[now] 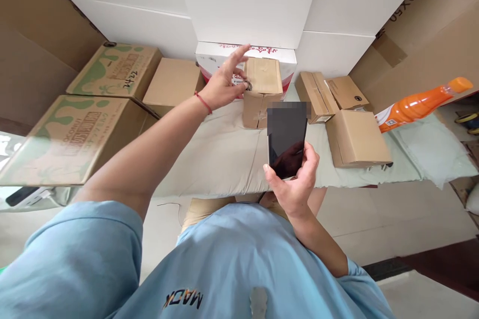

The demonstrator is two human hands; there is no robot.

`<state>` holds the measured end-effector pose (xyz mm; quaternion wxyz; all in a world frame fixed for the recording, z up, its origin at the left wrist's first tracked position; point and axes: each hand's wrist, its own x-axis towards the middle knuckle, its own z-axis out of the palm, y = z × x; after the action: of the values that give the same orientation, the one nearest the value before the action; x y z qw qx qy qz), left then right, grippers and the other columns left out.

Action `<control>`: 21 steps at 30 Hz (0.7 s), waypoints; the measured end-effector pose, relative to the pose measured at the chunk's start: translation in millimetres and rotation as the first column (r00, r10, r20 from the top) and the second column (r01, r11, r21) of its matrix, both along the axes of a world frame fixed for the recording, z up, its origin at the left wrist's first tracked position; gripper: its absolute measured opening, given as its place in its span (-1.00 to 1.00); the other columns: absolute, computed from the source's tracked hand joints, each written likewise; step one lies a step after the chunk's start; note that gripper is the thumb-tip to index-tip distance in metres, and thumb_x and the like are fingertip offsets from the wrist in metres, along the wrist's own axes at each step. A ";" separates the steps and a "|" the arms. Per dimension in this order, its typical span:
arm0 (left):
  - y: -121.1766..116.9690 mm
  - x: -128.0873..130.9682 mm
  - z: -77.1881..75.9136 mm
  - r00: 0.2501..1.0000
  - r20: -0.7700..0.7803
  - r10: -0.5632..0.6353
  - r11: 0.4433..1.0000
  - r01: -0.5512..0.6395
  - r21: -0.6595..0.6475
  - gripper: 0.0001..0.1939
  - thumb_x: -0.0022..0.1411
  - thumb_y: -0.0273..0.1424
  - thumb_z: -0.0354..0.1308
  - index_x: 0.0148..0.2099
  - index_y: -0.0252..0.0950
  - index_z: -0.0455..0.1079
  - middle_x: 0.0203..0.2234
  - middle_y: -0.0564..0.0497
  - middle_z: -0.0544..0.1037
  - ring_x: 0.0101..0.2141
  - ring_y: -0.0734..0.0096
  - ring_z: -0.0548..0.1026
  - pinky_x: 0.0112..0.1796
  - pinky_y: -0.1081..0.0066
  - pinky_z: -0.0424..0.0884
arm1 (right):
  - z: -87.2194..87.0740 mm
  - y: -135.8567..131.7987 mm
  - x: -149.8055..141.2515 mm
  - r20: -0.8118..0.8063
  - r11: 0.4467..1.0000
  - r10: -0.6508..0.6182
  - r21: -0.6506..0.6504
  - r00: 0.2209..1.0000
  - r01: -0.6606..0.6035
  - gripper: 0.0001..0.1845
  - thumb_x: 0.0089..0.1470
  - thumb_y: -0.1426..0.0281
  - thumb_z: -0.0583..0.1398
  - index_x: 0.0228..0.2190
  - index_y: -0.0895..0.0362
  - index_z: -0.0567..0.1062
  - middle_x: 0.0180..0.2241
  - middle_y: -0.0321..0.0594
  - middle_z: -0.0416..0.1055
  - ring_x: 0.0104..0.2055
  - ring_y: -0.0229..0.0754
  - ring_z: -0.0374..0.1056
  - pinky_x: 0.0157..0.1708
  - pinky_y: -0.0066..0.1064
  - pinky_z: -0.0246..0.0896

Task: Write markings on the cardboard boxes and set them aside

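Observation:
My left hand [227, 79], with a red string bracelet [203, 102] at the wrist, reaches out to a small cardboard box [264, 76] at the middle of the bench. Its index finger is stretched out, while the thumb and another finger come together around a small dark thing [247, 85] at the box's left edge. What that small thing is, I cannot make out. Nearer to me, my right hand [295, 179] grips a black smartphone [287, 144] upright by its lower end, screen facing me. The phone's screen looks dark, and its top is blurred out.
Green-printed cartons [75, 134] and a plain box [172, 84] stand at left. Several brown boxes [359, 137] and an orange bottle [419, 107], tilted, are at right. Behind the middle box is a white carton [209, 57]. A pale cloth [209, 159] covers the bench.

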<state>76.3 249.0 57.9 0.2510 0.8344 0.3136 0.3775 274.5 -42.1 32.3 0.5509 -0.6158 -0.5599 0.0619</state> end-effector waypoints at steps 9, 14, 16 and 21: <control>73.5 31.3 40.0 0.852 -0.471 0.230 0.939 -0.321 -0.123 -0.07 0.05 0.35 0.24 0.26 -0.18 0.46 0.18 0.13 0.63 0.09 0.47 0.32 0.19 0.27 0.28 | -8.5 -8.4 16.1 -0.065 0.996 -0.058 -0.072 0.996 0.053 0.01 0.05 0.06 0.45 0.39 0.06 0.20 0.09 0.01 0.38 0.18 0.13 0.43 0.19 0.17 0.48; 88.6 24.6 25.2 0.832 -0.532 0.156 0.975 -0.215 -0.050 0.09 0.13 0.39 0.16 0.34 -0.43 0.44 0.10 0.03 0.68 0.08 0.53 0.48 0.13 0.39 0.30 | -11.0 -11.2 24.4 -0.048 0.990 -0.090 -0.109 0.995 0.084 0.01 0.07 0.04 0.44 0.39 0.05 0.21 0.08 -0.01 0.40 0.16 0.12 0.45 0.17 0.14 0.50; 79.3 14.3 17.0 0.842 -0.508 0.183 0.967 -0.248 -0.064 0.01 0.21 0.32 0.16 0.34 -0.43 0.46 0.02 0.01 0.72 0.06 0.38 0.59 0.07 0.34 0.38 | -13.1 -10.4 28.4 -0.049 0.989 -0.098 -0.119 0.994 0.091 0.00 0.06 0.03 0.44 0.38 0.06 0.22 0.08 -0.01 0.40 0.16 0.12 0.46 0.17 0.14 0.50; 36.4 -27.9 5.6 0.711 -0.482 0.511 0.834 -0.547 0.077 0.02 0.11 0.47 0.10 0.01 -0.46 0.58 -0.15 -0.08 0.71 0.02 0.10 0.66 -0.08 0.16 0.46 | -21.2 -3.9 36.5 -0.063 0.989 -0.099 -0.119 0.993 0.091 0.01 0.05 0.01 0.44 0.37 0.08 0.22 0.10 0.02 0.40 0.17 0.13 0.45 0.18 0.14 0.49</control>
<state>48.4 285.4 63.4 0.0753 0.7668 0.6049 0.2011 311.0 -46.0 11.1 0.5354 -0.6703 -0.5059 0.0892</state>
